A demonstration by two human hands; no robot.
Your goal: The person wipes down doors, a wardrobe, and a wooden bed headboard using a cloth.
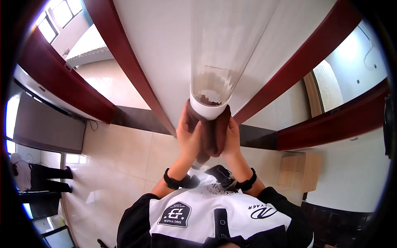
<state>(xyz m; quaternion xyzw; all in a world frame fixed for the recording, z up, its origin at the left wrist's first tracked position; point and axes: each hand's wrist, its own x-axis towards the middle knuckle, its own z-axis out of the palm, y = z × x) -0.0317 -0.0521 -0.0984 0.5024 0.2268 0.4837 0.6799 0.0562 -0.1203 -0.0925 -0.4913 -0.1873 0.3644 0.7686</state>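
A clear tube [215,45] with a white ring [209,110] at its near end stands out in front of a pale wall panel. Small brown pieces [209,100] show inside the tube near that ring. Right below the ring hangs a folded brown cloth [214,136]. My left hand [188,138] grips the cloth's left side, thumb along its front. On the other side, my right hand [232,138] is closed around the cloth, its fingers partly hidden behind the folds. Whether my fingertips also touch the white ring cannot be made out.
Dark red door frames [128,62] rise on both sides of the pale panel. A wooden cabinet [295,171] stands at the right, near a dark sofa [331,221]. Another person [41,175] is at the far left on the tiled floor [115,165].
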